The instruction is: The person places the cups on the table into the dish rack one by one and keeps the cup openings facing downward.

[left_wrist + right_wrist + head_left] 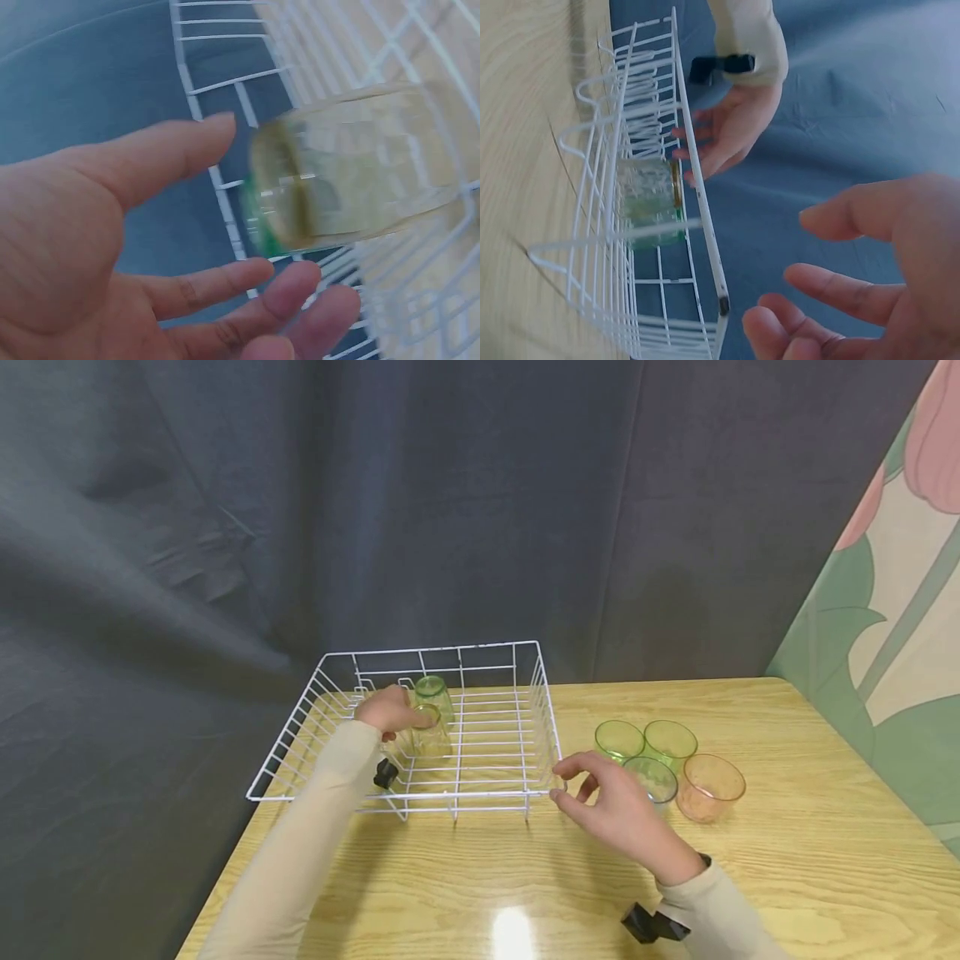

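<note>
A pale yellow glass (431, 743) and a green glass (435, 693) stand in the white wire dish rack (491, 793), apparently base up. My left hand (392, 710) is over the rack beside the yellow glass. In the left wrist view, the thumb and fingers spread around the near end of the yellow glass (360, 165) with a gap between. My right hand (611, 797) hovers at the rack's front right corner, thumb and forefinger apart. From the right wrist view, the right fingers (840, 292) hold nothing and stand off the rack's rim (705, 210).
Right of the rack, on the wooden table (810, 860), stand two green glasses (620, 739) (670, 739), a greyish-green glass (652, 779) and an orange glass (711, 789), mouths up. A dark curtain (480, 510) hangs behind; a floral panel (885, 635) borders the right.
</note>
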Demonstrator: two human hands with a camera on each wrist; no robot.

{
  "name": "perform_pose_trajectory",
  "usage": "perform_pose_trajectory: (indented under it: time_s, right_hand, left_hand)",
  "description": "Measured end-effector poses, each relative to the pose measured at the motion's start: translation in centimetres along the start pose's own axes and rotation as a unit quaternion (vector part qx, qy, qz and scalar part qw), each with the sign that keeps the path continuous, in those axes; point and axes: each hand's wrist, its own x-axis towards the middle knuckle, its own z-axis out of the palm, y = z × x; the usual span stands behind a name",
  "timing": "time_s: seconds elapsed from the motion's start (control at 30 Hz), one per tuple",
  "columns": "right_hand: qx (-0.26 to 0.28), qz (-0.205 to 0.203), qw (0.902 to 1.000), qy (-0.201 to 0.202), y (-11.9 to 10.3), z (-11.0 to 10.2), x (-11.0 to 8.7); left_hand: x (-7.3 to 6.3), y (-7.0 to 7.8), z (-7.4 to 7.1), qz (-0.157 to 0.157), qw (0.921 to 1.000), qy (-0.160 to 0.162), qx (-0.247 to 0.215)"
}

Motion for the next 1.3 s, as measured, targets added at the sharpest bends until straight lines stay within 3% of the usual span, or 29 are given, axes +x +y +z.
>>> perform_pose_trajectory:
  time_s: [0.1, 0.27, 0.43, 0.6, 0.83, 1.07, 1.3]
  right_hand:
    - [-0.004, 0.017, 0.9998, -0.008, 0.4, -0.7, 0.1]
    - [-0.030, 0.046, 0.9985, -0.009, 1.0, -2.0, 0.3]
    - [-0.064, 0.058, 0.9963, 0.003, 2.0, -3.1, 0.4]
    - [-0.093, 0.088, 0.9917, -0.003, 2.8, -4.2, 0.2]
    - [-0.143, 0.148, 0.9775, -0.047, 3.9, -5.8, 0.1]
    - [-0.179, 0.153, 0.9705, -0.052, 5.4, -6.5, -0.1]
    - [-0.192, 0.146, 0.9679, -0.069, 6.3, -6.3, 0.0]
  left_hand:
    - [-0.8, 0.6, -1.0, -0.001, 0.9998, 0.018, 0.001]
    - [-2.7, 1.9, -2.5, 0.031, 0.9988, 0.037, -0.009]
    - [-4.9, 3.4, -2.6, 0.057, 0.9977, 0.036, -0.004]
    - [-6.8, 4.5, -1.7, 0.090, 0.9942, 0.049, 0.032]
    - [-9.2, 4.8, -1.2, 0.113, 0.9925, 0.046, 0.015]
    - [-10.9, 4.7, 0.3, 0.122, 0.9919, 0.035, -0.002]
    - [-11.7, 4.2, 3.1, 0.126, 0.9909, 0.038, -0.027]
